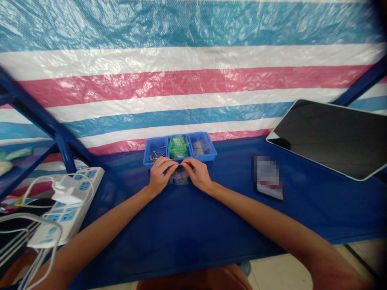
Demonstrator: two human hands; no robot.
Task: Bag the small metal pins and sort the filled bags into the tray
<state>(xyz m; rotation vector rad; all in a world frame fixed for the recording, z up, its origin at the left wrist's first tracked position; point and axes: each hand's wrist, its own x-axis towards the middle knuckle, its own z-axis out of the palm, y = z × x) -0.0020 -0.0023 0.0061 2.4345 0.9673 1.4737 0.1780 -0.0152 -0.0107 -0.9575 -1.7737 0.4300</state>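
My left hand [161,174] and my right hand [198,174] meet just in front of a blue three-part bin [214,154]. Both have their fingertips pinched together around something small and dark, too small to name. Beneath the fingers, small clear plastic bags [181,179] lie on the blue table; bits of a yellowish content show through. In the bin, the left compartment has loose metal pin-like pieces [155,156], the middle one a green packet [178,147], and the right one clear bags [199,148].
On the left a white power strip [96,173] carries a white plug [68,191] and cables. A phone [269,179] and a large dark-screened tablet or monitor [332,137] lie to the right. Striped plastic sheeting [193,84] hangs behind, between blue frame bars [65,151].
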